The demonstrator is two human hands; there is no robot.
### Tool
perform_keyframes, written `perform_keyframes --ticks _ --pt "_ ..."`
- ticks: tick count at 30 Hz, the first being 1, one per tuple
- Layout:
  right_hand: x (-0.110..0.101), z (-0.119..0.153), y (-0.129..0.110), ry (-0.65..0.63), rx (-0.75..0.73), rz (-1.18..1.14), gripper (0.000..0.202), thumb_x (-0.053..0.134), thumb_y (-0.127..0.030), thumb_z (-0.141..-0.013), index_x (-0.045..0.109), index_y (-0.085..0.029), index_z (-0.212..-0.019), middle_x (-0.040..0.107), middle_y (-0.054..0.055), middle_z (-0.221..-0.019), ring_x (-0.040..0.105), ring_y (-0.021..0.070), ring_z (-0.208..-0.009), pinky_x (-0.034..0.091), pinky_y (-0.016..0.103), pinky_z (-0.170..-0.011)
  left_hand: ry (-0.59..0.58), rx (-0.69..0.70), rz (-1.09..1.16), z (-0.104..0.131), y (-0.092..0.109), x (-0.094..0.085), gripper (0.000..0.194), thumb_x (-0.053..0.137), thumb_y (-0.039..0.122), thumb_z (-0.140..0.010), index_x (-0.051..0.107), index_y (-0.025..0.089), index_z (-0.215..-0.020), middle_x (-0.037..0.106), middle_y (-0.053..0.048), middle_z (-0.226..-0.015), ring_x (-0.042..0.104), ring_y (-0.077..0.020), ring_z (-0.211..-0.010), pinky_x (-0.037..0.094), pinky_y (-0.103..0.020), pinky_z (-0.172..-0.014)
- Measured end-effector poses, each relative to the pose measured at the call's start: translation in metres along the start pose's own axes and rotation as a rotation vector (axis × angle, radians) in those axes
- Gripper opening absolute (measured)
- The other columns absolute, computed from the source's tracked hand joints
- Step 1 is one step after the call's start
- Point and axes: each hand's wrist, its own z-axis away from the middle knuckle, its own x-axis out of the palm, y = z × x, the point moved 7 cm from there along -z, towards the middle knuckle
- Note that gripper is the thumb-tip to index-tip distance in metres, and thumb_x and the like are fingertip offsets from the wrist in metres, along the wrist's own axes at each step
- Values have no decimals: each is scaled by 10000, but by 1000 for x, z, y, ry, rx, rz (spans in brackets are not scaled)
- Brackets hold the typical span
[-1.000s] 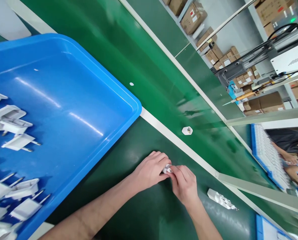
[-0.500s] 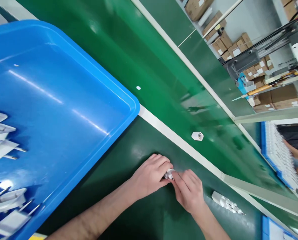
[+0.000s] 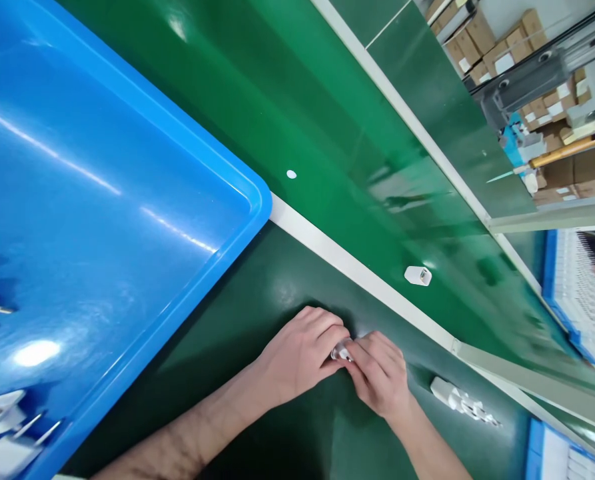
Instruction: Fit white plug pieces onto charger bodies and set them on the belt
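Between my two hands, above the dark green table, is a small white plug piece (image 3: pixel 342 351). My left hand (image 3: pixel 302 353) is closed around its left side, thumb below and fingers above. The fingertips of my right hand (image 3: pixel 380 372) pinch its right side. Much of the piece is hidden by the fingers. A white adapter (image 3: pixel 418 276) lies on the green surface beyond the pale strip. Right of my right hand, a row of white parts with metal pins (image 3: pixel 464 403) lies on the table.
A large blue tray (image 3: pixel 197 277) on the left holds several white plugs (image 3: pixel 10 457) with pins. A small white oval (image 3: pixel 291 175) lies on the green belt. Farther right are a blue tray of pinned parts (image 3: pixel 572 293), a person's arm, a wooden-handled tool (image 3: pixel 567 152) and cardboard boxes.
The view has shifted, so the blue tray sits farther left and the adapter farther right. Both hands still hold the white piece, which looks slightly turned between the fingers.
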Motion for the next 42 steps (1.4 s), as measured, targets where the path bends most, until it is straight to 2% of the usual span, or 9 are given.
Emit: perform_keyframes --ticks 7,12,17,23,28,34,42 --pt "0 2 11 30 -15 -120 301 541 -123 -998 576 -165 -1294 693 111 -911 598 231 -713 508 386 -605 -8 -3 8 -1 0 0 100 628 224 -965 577 167 -1029 663 -36 -1009 599 -195 -953 444 -379 -877" --pt "-7 2 11 24 28 -129 315 596 -79 -960 598 -162 -1265 690 107 -878 572 234 -688 496 394 -594 25 -3 13 -2 2 -4 138 634 273 -974 585 162 -1040 674 -40 -1001 610 -194 -935 457 -374 -860" --pt "-5 -1 7 -43 19 -110 320 614 -57 -948 589 -148 -1253 697 120 -905 580 238 -693 487 395 -591 35 8 -3 -1 1 -3 117 634 225 -957 583 166 -1044 676 -45 -1017 618 -202 -947 463 -382 -874" --pt "-5 -5 -2 -123 -10 24 330 618 -29 -925 589 -104 -1245 694 142 -907 593 257 -706 475 405 -587 34 16 -6 -2 2 -4 181 693 255 -930 571 174 -1036 674 -40 -1007 619 -209 -937 469 -384 -864" --pt "-5 -2 -2 -88 29 7 349 612 -26 -927 584 -121 -1262 691 128 -918 594 247 -692 486 399 -603 25 7 -2 0 0 -1 189 698 207 -909 569 179 -1045 671 -37 -1015 617 -209 -938 470 -387 -854" --pt "-5 -1 0 -31 13 -8 349 605 -42 -941 589 -119 -1281 693 123 -910 615 249 -702 498 396 -615 31 9 -3 0 0 -2 168 681 253 -934 573 183 -1041 678 -35 -1020 624 -208 -945 475 -387 -862" --pt "-6 -9 -5 -115 -32 54 375 594 -53 -941 573 -121 -1309 702 128 -897 629 262 -669 490 412 -551 7 -3 -9 -2 1 -3 199 697 299 -933 588 177 -1047 693 -54 -1035 640 -221 -959 489 -403 -881"
